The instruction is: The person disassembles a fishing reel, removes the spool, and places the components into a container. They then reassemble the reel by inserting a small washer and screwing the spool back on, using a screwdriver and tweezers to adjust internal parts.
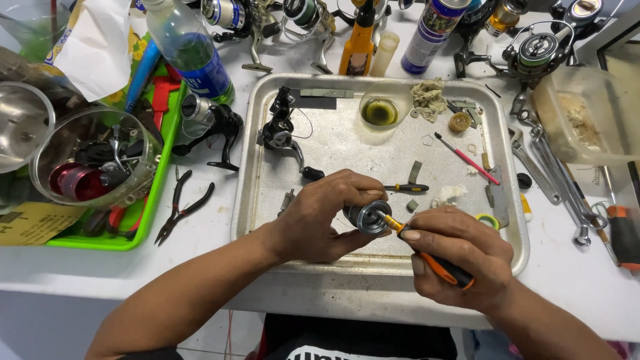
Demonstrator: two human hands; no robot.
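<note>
Spool (367, 217), a small grey metal fishing-reel part, sits pinched in the left hand (320, 217), whose fingers are curled closed around it just above the near rim of the metal tray (347, 260). Touching the spool's face is the tip of an orange-handled screwdriver (427, 257), which the right hand (460, 257) grips in a closed fist, thumb laid along the shaft. Just beyond the left hand's knuckles lie a black reel body (280, 130) and a second small screwdriver (407, 188). Farther past both hands stands a small bowl of greenish oil (380, 112). Beyond the right hand lies a pink brush (467, 159). Left of the left forearm, off the tray, rest black pliers (181, 207) beside a green bin (143, 220).
</note>
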